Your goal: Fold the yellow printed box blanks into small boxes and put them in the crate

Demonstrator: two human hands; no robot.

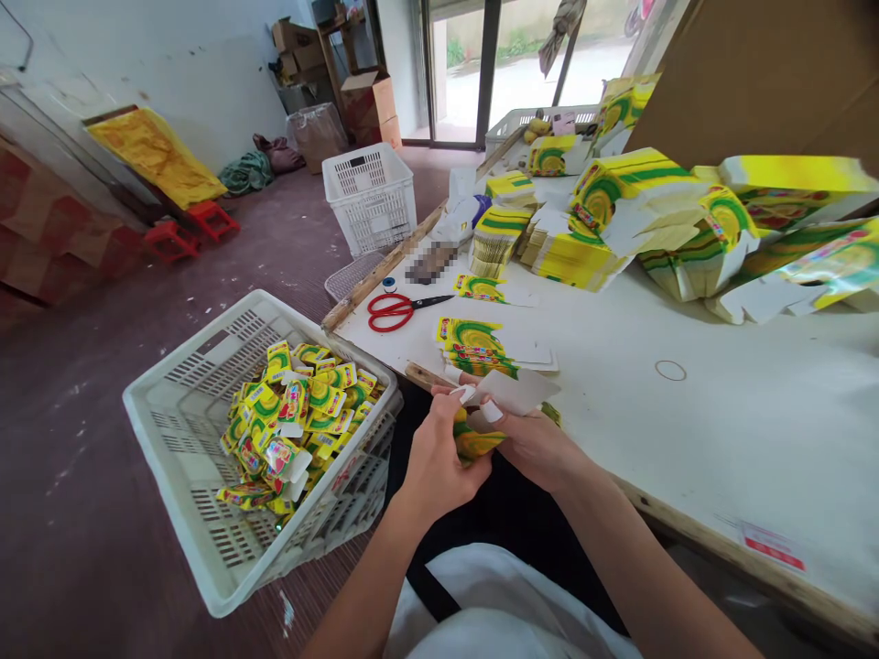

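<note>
Both my hands meet over my lap at the table's front edge, gripping one small yellow-green carton (479, 443) with white flaps. My left hand (439, 448) has its fingers wrapped round the carton's left side. On the right side, my right hand (539, 447) pinches it, its thumb near a raised white flap. Just beyond my hands, a few flat carton blanks (473, 343) lie on the table. To my left, a white plastic crate (199, 366) holds many small yellow-green cartons (295, 412), some with flaps sticking out.
Red-handled scissors (393, 312) lie on the white table (687, 439) near a small blue-topped spool (389, 285). Stacks of flat cartons (495, 236) stand farther back. A rubber band (670, 370) lies to the right. Another white crate (371, 192) stands on the floor beyond the table.
</note>
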